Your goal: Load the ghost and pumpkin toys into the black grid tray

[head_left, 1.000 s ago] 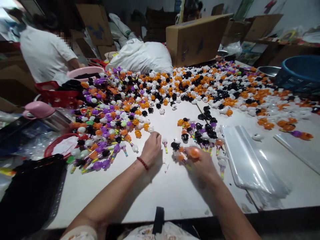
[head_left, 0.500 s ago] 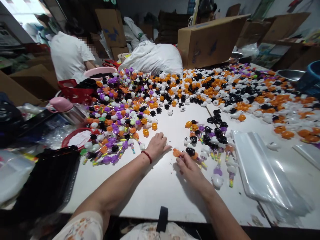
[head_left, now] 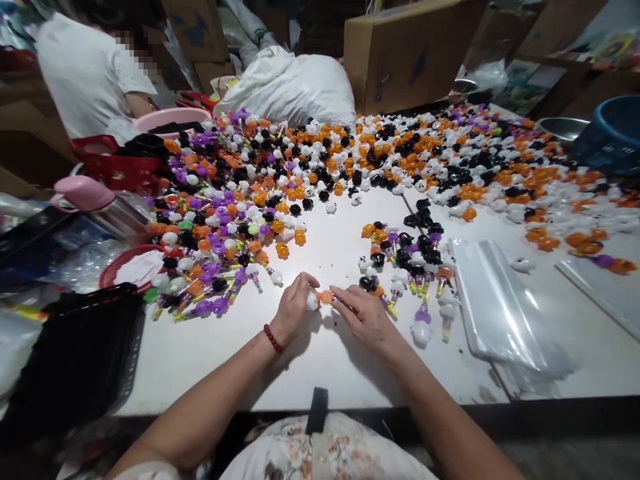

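Observation:
In front of me my two hands meet over the white table (head_left: 240, 373). My left hand (head_left: 294, 308), with a red bead bracelet at the wrist, pinches a small white plastic piece (head_left: 313, 302). Against that piece sits an orange ribbed plastic piece (head_left: 327, 297), its other end between the fingertips of my right hand (head_left: 367, 315). Whether the two pieces are joined I cannot tell. Just right of my hands lies a cluster of small toy tubes with black, white, orange and purple tops (head_left: 419, 260). One with a purple and white top (head_left: 421, 332) lies nearer me.
Heaped small plastic pieces (head_left: 400, 150) cover the back. More topped tubes (head_left: 215, 267) pile up at left, beside a black crate (head_left: 80, 353) and a pink-lidded flask (head_left: 100, 207). Clear plastic bags (head_left: 505, 307) lie at right. A person in white (head_left: 90, 73) sits back left.
My left hand has closed on a white piece and come to the right hand. The orange piece is now held between both hands. The view has tilted down slightly.

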Demonstrator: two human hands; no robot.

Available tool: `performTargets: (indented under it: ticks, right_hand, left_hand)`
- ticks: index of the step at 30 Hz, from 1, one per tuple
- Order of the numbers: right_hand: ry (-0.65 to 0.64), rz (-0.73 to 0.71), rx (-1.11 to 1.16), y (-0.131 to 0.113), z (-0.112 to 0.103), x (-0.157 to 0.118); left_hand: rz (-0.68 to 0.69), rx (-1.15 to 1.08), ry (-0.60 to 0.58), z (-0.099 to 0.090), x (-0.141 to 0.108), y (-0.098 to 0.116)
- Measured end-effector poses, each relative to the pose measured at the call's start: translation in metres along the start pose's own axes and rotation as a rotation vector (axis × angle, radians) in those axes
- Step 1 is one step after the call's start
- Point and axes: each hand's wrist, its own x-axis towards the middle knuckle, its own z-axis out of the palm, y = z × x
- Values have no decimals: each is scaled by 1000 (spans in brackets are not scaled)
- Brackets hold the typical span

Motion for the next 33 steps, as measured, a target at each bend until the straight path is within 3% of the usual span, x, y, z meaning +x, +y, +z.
performTargets:
  ticks: [6,10,14,17,21,25,28,33]
  right_hand:
    - [-125,-75,-125,-8,-12,-2]
    - [-187,-117,-139,-14,-7,-1]
    - [-153,-126,-94,-22,11,-1]
    - [-134,-101,-55,-18,12,-2]
    - [78,0,-144,15,-17,-4]
    - [354,4,-557,48,-43,-1]
    - [355,-102,-593,46,-26,5]
    - [164,-254,-325,24,42,23]
  left_hand:
    - [87,191,-84,-5,-1,1]
    - [122,359,-164,-3,-5,8]
    - [30,277,-184,7,-14,15]
    - [-13,240,-157,9,-18,24]
    - [54,487,-18,-16,-7,23]
    - [33,772,116,-57,19,0]
    - [29,721,106,-65,29,-11]
    - [49,468,-14,-28,13,5]
